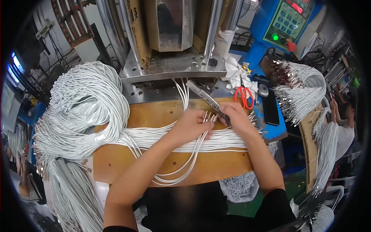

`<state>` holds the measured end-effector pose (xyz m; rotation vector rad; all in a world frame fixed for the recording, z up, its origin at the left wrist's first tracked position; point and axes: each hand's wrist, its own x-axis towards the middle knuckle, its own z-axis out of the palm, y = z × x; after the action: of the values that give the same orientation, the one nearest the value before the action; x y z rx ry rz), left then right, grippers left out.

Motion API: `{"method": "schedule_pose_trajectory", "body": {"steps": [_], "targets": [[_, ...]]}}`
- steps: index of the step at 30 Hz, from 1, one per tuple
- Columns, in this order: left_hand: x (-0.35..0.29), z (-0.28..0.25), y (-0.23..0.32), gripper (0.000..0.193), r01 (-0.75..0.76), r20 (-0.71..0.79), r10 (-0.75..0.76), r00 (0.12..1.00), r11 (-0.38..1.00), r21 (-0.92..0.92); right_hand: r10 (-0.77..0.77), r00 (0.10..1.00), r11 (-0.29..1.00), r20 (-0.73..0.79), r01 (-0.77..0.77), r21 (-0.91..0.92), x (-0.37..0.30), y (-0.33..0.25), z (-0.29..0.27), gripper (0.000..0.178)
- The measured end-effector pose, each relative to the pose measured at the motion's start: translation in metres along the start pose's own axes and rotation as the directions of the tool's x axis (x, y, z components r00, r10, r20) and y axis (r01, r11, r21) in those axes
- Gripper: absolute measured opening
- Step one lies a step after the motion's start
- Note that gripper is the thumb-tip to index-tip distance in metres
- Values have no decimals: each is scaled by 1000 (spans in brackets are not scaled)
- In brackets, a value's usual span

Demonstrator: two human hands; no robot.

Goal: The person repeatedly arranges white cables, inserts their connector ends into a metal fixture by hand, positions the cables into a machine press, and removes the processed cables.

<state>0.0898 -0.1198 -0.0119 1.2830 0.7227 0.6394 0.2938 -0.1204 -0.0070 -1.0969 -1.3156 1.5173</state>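
Presently your left hand (192,124) is closed round several cables (200,142), tips exposed; your right hand (236,118) pinches a bar (204,94) beside them

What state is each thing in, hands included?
Left hand: closed around several white cables
Right hand: closed on the metal bar
Metal bar: held at a slant
Large cable bundle: looped over itself
Control panel: display lit red, green button glowing
Red-handled scissors: lying down, blades unclear
Black flat device: face dark
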Motion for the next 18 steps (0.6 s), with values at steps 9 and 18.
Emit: {"method": "schedule_pose_trajectory", "body": {"steps": [9,18], "targets": [[-10,9,1,11,51,-76,-60,995,993,-107,-478,867,738,143,485,-469,-5,6,17,24],[-14,7,-1,19,-7,-187,-18,982,991,-130,-136,986,950,95,157,-269,-7,5,1,26]]}}
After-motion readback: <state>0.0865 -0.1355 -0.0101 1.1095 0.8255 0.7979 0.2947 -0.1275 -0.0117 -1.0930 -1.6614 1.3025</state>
